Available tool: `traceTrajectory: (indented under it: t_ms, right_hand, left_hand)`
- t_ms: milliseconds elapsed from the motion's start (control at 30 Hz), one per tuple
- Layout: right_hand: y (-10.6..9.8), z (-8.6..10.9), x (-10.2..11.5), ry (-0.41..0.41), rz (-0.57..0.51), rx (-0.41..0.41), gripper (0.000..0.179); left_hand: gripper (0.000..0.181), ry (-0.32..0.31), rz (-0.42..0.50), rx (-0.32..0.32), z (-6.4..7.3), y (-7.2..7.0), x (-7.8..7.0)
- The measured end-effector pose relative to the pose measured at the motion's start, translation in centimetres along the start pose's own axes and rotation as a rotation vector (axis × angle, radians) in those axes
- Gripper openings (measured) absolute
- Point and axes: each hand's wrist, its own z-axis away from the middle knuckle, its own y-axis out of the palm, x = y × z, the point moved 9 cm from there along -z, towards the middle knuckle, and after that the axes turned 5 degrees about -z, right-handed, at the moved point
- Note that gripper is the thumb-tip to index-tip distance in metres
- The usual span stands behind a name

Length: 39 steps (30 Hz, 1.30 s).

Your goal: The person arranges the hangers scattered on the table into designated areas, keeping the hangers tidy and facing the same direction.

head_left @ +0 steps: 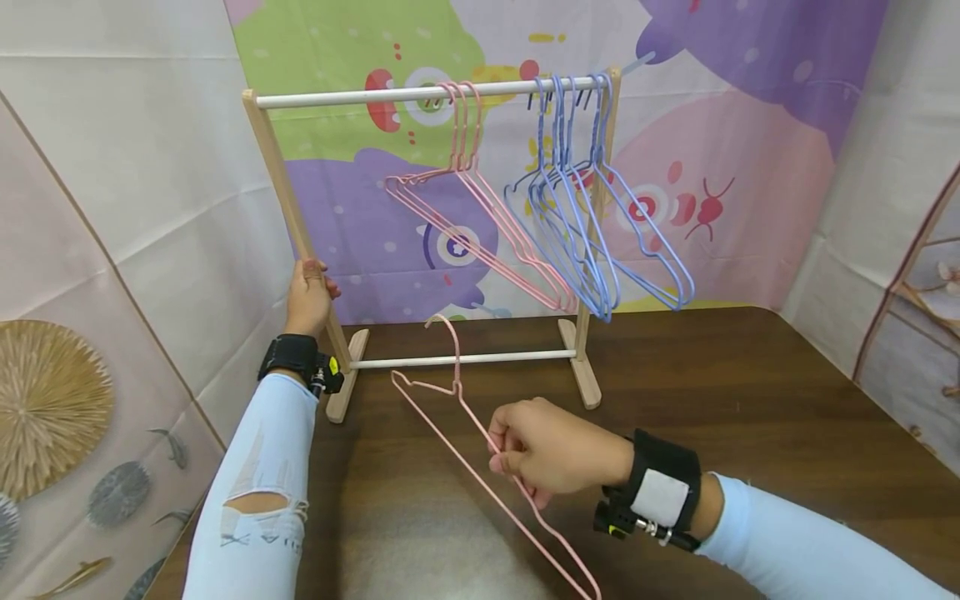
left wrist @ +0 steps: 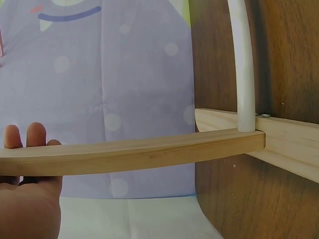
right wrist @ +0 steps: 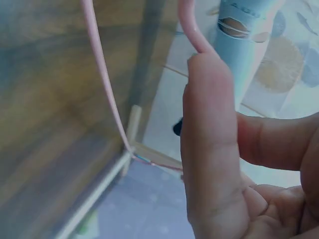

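Note:
My left hand [head_left: 308,298] grips the left wooden post [head_left: 279,179] of a clothes rack about halfway up. In the left wrist view its fingers wrap round that post [left wrist: 149,155]. My right hand [head_left: 558,448] pinches a pink clothes hanger [head_left: 450,446] by its right shoulder, over the table in front of the rack. The hanger tilts, its hook up and its far corner toward me. On the rack's white top rail [head_left: 337,97] hang several pink hangers [head_left: 480,196] near the middle and several blue hangers [head_left: 573,200] at the right end.
The rack stands on wooden feet [head_left: 580,364] joined by a low white bar [head_left: 495,358], on a dark wooden table [head_left: 750,400]. Behind it hangs a cartoon-printed cloth [head_left: 337,225]. Pale patterned sheets [head_left: 150,167] close off the left and right sides.

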Motion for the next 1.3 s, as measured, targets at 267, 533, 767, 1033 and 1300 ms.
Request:
traceTrajectory:
  t_ms: [267, 533, 767, 1033, 1300]
  right_hand:
    - [-2.7, 0.2, 4.6, -0.049, 0.122, -0.053, 0.009]
    - [-7.2, -0.3, 10.6, -0.054, 0.225, -0.163, 0.007]
    - [-10.8, -2.2, 13.5, -0.046, 0.24, -0.204, 0.011]
    - [-14.2, -4.7, 13.7, 0.03, 0.283, -0.283, 0.013]
    - [-17.8, -8.2, 13.9, 0.105, 0.374, -0.348, 0.017]
  left_hand:
    - [0.063, -0.002, -0.008, -0.006, 0.0, -0.3, -0.1]
    - [0.061, -0.001, -0.004, -0.009, -0.1, -0.5, -0.2]
    - [0.063, -0.006, -0.013, -0.014, 0.2, -0.5, 0.1]
    - [0.059, -0.011, -0.004, -0.026, 0.1, 0.1, 0.3]
    - [0.061, -0.012, -0.015, -0.031, 0.0, -0.1, 0.1]
